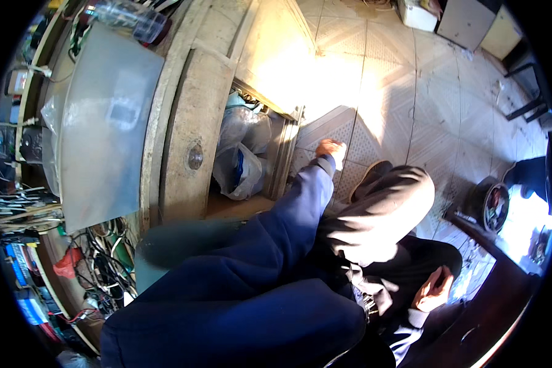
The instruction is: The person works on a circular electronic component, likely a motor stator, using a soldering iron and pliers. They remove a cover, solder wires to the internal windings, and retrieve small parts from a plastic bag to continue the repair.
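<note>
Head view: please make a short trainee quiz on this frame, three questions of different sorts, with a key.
1. What lies inside the open wooden compartment?
2. True or false: the right hand is inside that compartment.
3. Which hand is nearer the compartment? A) left; B) right.

Key:
1. See-through plastic bags.
2. False; it is well outside, off to the right.
3. A, the left hand.
</note>
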A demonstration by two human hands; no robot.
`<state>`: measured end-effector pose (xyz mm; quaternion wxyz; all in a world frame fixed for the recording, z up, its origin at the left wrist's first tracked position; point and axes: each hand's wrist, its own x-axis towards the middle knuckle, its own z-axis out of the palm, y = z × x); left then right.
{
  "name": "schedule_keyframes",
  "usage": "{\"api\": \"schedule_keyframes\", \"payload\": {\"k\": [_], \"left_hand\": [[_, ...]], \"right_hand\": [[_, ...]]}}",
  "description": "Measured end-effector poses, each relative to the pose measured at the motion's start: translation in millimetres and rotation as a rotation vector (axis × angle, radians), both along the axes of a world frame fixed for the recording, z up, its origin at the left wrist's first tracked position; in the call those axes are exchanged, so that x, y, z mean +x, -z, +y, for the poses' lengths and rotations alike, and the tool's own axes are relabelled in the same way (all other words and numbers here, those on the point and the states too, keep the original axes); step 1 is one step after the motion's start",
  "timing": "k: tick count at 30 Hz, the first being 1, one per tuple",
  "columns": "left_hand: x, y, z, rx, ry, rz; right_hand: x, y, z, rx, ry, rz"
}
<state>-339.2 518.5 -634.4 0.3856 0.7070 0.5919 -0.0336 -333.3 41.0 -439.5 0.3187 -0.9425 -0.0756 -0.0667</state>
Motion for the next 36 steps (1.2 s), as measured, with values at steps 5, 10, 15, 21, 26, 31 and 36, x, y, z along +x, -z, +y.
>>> {"api": "schedule_keyframes", "payload": {"k": [5,10,15,21,26,31,36], "left_hand": [[-34.4,21.3,120.3,-0.124,-0.801,-0.327],[-138.9,-15.5,232.0,-0.100,-1.289,-0.603],[-190.3,-62.7,258.1,-0.125,-1.296,-0.599],[-328.7,6.4,336.5,0.156,-0.575,0.344],[-337.9,11.7,368.0,0.482,0.056,0.903],[-233.1,-31.2,286.0,0.449,-0.300,0.648],[-168.8,-90.4,170.5,0.612,-0.354,0.121]], "right_hand": [[15.0,-11.0,19.6,-0.010,-0.058,0.057],[22.5,3.7,34.1,-0.141,-0.014,0.117],[24.3,1.6,39.8,-0.113,-0.019,0.055],[30.8,-6.3,46.3,-0.154,0.001,0.105],[32.1,-10.1,52.7,-0.134,0.026,0.178],[33.6,-11.7,63.7,-0.114,0.032,0.110],[32.1,-8.0,69.5,-0.012,0.001,0.072]]}}
